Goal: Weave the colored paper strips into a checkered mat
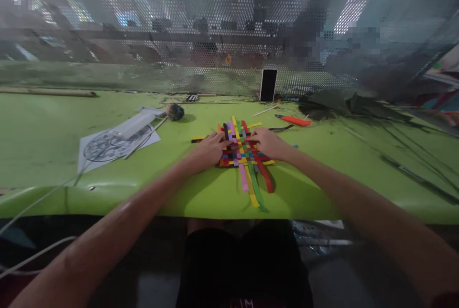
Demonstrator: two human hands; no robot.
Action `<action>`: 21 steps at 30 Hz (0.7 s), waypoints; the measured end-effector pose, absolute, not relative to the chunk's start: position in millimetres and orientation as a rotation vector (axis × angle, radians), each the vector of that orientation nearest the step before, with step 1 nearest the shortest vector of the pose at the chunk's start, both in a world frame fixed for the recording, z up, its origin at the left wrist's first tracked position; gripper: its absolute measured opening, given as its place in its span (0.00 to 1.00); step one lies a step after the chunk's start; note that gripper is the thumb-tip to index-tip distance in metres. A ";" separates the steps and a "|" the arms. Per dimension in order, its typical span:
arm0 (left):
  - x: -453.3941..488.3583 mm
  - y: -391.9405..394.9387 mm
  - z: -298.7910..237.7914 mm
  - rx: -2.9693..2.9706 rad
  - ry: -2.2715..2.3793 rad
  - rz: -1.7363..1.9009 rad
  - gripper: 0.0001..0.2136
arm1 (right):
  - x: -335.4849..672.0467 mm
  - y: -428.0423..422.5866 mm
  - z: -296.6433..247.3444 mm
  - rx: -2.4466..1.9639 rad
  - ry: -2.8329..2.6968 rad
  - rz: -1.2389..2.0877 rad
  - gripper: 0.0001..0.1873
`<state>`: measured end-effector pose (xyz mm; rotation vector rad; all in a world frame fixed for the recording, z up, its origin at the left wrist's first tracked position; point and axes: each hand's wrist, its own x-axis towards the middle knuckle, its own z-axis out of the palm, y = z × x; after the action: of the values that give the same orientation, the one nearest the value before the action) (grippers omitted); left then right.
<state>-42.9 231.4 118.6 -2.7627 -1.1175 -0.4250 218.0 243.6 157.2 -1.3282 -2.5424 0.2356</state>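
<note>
A woven mat of flat coloured strips (245,159) lies on the green table in front of me. Its strips cross in red, yellow, green, purple, blue and black, with loose ends sticking out on all sides. On its left part rests my left hand (210,149), fingers bent and closed at the dark and purple strips. My right hand (268,142) is at the upper right of the weave, fingertips pinched on a strip there. Which strip each hand grips is partly hidden by the fingers. The longest ends, purple, yellow, green and red, trail towards me.
A phone (268,85) leans against the perforated metal screen (229,26). An orange cutter (294,120) lies right of the mat, dark leaves (333,103) beyond it. Leftward are a ball (175,112) and a printed sheet (102,150); a dark thin tool (418,178) lies far right.
</note>
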 end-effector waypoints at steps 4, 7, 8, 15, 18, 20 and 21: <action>-42.5 231.6 118.1 -2.776 -1.160 -0.451 0.23 | 215.5 246.8 145.6 -1.199 -2.565 0.243 0.24; -41.8 231.1 118.8 -2.785 -1.163 -0.437 0.23 | 214.3 247.7 144.0 -1.251 -2.579 0.230 0.27; -41.6 230.9 119.2 -2.783 -1.171 -0.438 0.22 | 213.7 246.1 143.8 -1.269 -2.571 0.208 0.27; -40.0 228.9 120.0 -2.751 -1.197 -0.386 0.24 | 202.4 227.6 141.3 -1.246 -2.588 0.067 0.21; -38.9 230.0 118.5 -2.744 -1.202 -0.380 0.23 | 200.3 226.8 142.0 -1.332 -2.579 0.087 0.23; -38.1 230.7 118.1 -2.742 -1.203 -0.381 0.24 | 201.3 228.3 142.3 -1.351 -2.558 0.114 0.26; -37.8 230.7 118.2 -2.738 -1.203 -0.380 0.23 | 202.2 229.3 142.2 -1.357 -2.533 0.138 0.26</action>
<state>-37.8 230.7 118.2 -2.7378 -1.2030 -0.3801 202.2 229.3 142.2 -1.3569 -2.5331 0.1377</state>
